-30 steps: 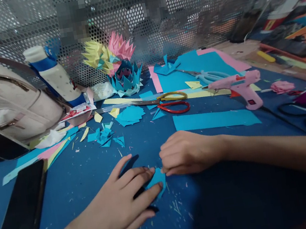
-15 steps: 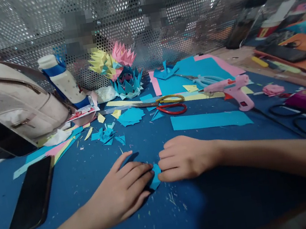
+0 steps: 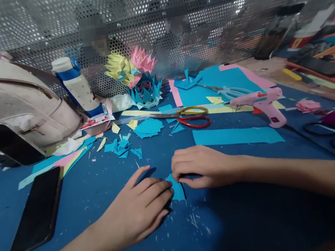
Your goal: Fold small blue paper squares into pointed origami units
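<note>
A small piece of blue paper [image 3: 177, 190] lies on the blue tabletop between my hands. My left hand [image 3: 139, 209] rests flat with its fingers spread, the fingertips on the paper's left edge. From the right, my right hand [image 3: 204, 166] pinches the paper's upper right edge between thumb and fingers. Beyond them are folded blue pieces [image 3: 121, 147], a stack of blue cut paper [image 3: 149, 127] and a long blue strip [image 3: 236, 135].
Scissors [image 3: 195, 122] and a pink glue gun [image 3: 272, 108] with a cable lie farther back. Paper flowers [image 3: 145, 90] and a bottle [image 3: 79, 88] stand by the mesh panel. A phone [image 3: 37, 211] lies left, near a backpack [image 3: 47, 115].
My right hand has changed from a curled fist to a pinch with a gap under its fingers, and more of the blue paper shows. The view has shifted slightly.
</note>
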`<control>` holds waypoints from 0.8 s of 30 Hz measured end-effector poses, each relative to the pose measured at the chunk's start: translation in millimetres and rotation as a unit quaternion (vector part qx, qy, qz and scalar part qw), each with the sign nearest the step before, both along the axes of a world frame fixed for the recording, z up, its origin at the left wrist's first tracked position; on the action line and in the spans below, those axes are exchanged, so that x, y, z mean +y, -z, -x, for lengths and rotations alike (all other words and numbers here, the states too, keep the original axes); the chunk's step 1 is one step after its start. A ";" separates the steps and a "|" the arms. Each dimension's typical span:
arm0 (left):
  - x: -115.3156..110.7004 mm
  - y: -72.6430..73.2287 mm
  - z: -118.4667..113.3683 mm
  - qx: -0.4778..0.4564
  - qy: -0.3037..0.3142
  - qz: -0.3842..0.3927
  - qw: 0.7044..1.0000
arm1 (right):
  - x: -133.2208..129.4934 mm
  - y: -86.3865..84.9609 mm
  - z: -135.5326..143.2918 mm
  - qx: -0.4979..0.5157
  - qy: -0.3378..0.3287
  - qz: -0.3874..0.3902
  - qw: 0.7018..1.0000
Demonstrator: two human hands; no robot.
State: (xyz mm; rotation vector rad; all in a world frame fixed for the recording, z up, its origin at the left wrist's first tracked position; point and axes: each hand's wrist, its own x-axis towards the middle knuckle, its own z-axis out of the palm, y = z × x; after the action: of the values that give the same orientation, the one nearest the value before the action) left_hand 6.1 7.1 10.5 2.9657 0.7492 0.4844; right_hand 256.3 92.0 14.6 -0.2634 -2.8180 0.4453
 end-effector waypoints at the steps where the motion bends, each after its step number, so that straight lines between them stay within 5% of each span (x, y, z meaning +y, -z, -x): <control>1: 0.1 0.4 0.3 0.003 0.001 -0.002 1.000 | -2.1 0.5 1.2 0.000 0.018 0.033 0.999; 13: -0.8 0.9 3.3 0.013 0.001 -0.019 1.000 | -13.6 -4.5 6.5 0.002 0.189 0.164 0.968; 24: -2.2 6.1 -1.2 0.022 -0.015 -0.048 0.998 | -12.1 6.5 6.5 0.035 0.155 0.057 0.986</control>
State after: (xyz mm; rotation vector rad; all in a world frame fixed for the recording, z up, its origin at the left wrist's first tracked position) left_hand 7.3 4.9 4.4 3.0684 0.7984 0.4707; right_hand 249.8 79.9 8.1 -0.6846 -2.6223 0.5303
